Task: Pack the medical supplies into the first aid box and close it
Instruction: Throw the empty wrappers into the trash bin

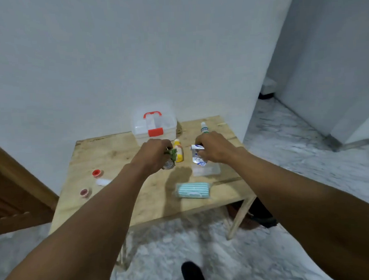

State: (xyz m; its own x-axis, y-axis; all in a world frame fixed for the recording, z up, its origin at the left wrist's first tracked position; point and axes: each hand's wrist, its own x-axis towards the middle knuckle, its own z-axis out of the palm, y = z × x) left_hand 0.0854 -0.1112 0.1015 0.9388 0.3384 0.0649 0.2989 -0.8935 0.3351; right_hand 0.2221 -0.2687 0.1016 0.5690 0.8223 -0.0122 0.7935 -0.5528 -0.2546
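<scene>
1. The left hand is curled around a small green-and-silver packet, held just above the table.
2. The right hand grips a crumpled silver-and-blue sachet over a clear plastic bag.
3. Between the hands stands a yellow bottle; a white dropper bottle rises just behind the right hand.
4. The first aid box, clear with a red handle and latch, sits with its lid down at the table's far edge against the wall.
5. A packet of striped face masks lies near the front edge; two small red-capped pots and a white piece sit to the left.
6. The plywood table stands on a grey marbled floor, by pale walls; a wooden door shows at left.
</scene>
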